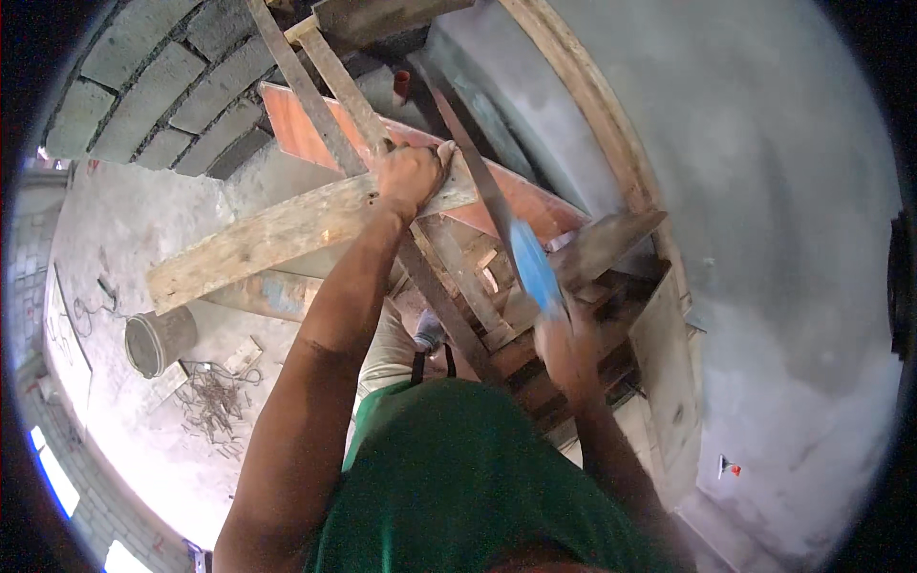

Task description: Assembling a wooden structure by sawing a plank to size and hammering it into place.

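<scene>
Hands work high on a rough timber framework beside a smooth grey plastered wall (764, 191). The left hand (411, 177) is closed over the upper edge of a weathered pale wooden plank (277, 234), which runs slantwise from lower left up toward the middle of the view; the fingers curl over its far edge where it meets a narrow diagonal wooden batten (315, 100). The right hand (568, 349), blurred, is wrapped tight around the blue handle of a long-bladed handsaw (506, 224). The saw's dark blade stretches up and to the left from that hand, crossing above a reddish-orange plywood sheet (315, 138) and passing just right of the left hand. Whether the blade touches the wood cannot be told. Stacked brown timber pieces (564, 368) lie under and around the right hand, and a curved wooden board (592, 105) follows the wall's edge. The person wears a green shirt (468, 487). Far below to the left, on a dusty concrete floor (124, 220), a grey bucket (158, 342) stands near a scattered pile of bent wire (212, 401). Grey concrete blocks (162, 86) form a wall at the upper left.
</scene>
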Action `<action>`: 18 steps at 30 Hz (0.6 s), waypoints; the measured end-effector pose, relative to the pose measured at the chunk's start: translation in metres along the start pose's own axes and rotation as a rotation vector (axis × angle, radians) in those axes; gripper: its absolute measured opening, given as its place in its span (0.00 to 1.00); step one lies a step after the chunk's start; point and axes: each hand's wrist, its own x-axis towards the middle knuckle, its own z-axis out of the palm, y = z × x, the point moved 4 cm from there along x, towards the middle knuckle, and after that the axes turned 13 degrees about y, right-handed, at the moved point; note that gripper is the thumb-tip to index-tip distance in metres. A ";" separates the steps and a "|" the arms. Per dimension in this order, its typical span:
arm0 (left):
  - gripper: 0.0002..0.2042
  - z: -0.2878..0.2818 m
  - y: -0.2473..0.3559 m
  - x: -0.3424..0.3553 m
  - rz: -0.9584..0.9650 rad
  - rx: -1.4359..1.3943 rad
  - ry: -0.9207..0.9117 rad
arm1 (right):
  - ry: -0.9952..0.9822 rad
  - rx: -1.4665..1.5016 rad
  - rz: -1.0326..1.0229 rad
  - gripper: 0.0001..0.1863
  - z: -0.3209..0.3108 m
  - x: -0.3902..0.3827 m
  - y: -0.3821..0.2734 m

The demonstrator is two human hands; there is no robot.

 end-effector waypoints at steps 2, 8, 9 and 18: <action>0.33 0.001 0.009 0.007 0.011 -0.013 0.016 | 0.095 -0.048 -0.175 0.17 0.039 0.080 -0.044; 0.34 0.011 0.010 0.007 -0.052 -0.044 0.017 | -0.001 0.275 0.120 0.12 0.058 0.128 -0.059; 0.34 0.012 0.004 0.009 -0.057 -0.044 0.025 | 0.020 0.280 0.054 0.13 0.050 0.107 -0.058; 0.34 0.002 0.009 0.002 0.023 -0.004 0.042 | 0.121 -0.258 -0.545 0.14 0.012 0.047 -0.039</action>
